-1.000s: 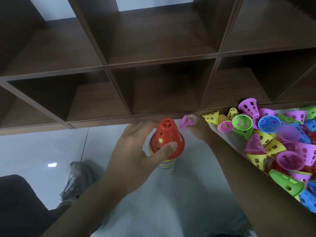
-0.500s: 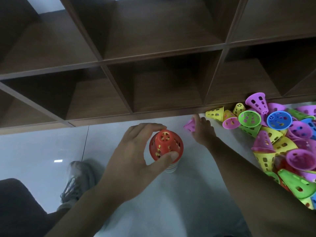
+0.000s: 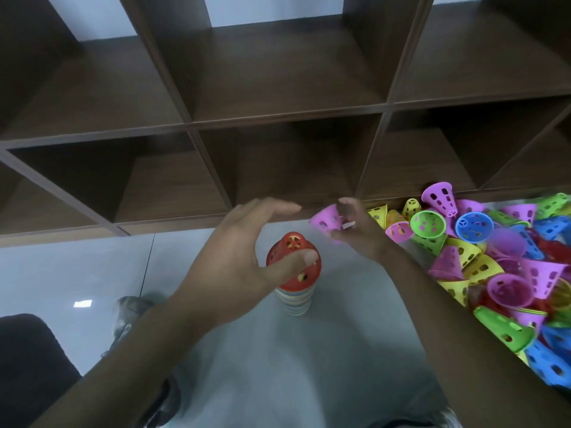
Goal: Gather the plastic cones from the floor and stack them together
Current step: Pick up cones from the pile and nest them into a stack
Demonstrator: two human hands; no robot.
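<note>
A stack of nested cones (image 3: 295, 299) stands on the pale floor, topped by a red perforated cone (image 3: 289, 250). My left hand (image 3: 234, 257) hovers over it with fingers spread wide; only the thumb lies against the red cone's front. Just right of the stack and above it, my right hand (image 3: 363, 234) pinches a pink cone (image 3: 324, 220), tilted with its open mouth toward the hand. A loose pile of cones (image 3: 494, 257) in pink, yellow, green, blue and red covers the floor at the right.
A dark wooden cubby shelf (image 3: 278, 118) fills the upper view, its base right behind the stack and pile. My grey shoe (image 3: 129, 310) rests on the floor at the left. A black object (image 3: 27, 366) sits in the bottom left corner.
My right hand lifted the pink cone off the floor and brought it toward the stack. My left hand's fingers opened away from the red cone, leaving only the thumb on it.
</note>
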